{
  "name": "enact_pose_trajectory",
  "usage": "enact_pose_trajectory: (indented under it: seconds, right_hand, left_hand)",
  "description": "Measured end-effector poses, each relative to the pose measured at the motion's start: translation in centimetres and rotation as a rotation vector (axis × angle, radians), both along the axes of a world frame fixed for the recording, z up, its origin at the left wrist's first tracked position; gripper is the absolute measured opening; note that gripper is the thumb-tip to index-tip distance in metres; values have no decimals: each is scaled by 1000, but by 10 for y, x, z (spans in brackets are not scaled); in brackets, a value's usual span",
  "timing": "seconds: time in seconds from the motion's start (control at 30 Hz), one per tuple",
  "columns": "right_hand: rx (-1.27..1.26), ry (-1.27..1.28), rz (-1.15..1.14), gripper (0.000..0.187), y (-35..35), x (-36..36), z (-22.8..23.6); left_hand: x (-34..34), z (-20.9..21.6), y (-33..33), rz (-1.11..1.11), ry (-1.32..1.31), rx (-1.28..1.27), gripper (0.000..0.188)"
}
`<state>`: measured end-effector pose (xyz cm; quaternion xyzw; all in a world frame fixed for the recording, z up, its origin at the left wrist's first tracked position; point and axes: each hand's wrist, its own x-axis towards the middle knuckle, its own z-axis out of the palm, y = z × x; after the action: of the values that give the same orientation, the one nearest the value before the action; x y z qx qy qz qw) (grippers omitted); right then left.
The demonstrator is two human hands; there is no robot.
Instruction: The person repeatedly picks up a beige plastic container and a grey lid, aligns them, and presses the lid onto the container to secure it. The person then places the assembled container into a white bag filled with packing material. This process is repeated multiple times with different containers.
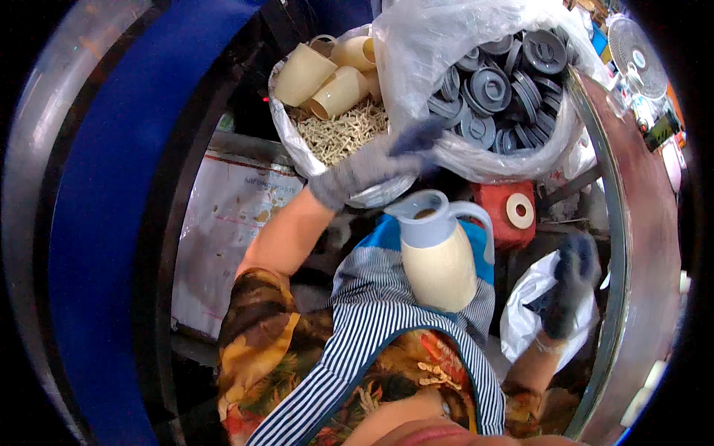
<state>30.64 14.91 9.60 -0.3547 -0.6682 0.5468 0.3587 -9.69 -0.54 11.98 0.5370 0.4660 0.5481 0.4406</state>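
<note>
On my lap stands a jug (439, 256) with a cream body, a blue-grey spouted top and a handle on its right side. My left hand (379, 163), in a grey glove with dark fingers, reaches over the front rims of two sacks. Its fingers are blurred beside the sack of dark grey round lids (491, 91). Off to the right of the jug, my right hand (571, 286) wears a dark glove and is smeared by motion. It is over a white plastic bag (522, 316); whether it holds anything does not show.
Left of the lids, a white sack (290, 141) holds several cream shells (305, 74) above small pale pieces (342, 130). A red block (502, 215) bears a cream ring (520, 211). A metal-edged table (647, 245) curves along the right, with a fan (637, 58) beyond.
</note>
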Motion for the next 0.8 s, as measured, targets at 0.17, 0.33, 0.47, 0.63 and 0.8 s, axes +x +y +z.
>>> enact_pose_trajectory:
  seconds: [0.17, 0.33, 0.47, 0.63, 0.8]
  right_hand:
    - [109, -267, 261, 67, -7, -73, -70]
    - [5, -269, 144, 55, -47, -110, -64]
    - [516, -262, -741, 49, -32, -63, 46]
    - [907, -184, -1278, 35, -16, 115, 69]
    - [776, -324, -1256, 23, 72, 272, 52]
  left_hand:
    - [-11, -142, 74, -63, 837, 326, 66]
    - [-16, -79, 48, -274, -200, -103, 57]
    - [-181, -71, 80, 870, 901, 118, 72]
    - [-336, -68, 61, 885, 1928, -7, 82]
    - [-370, -64, 13, 711, 1548, -107, 56]
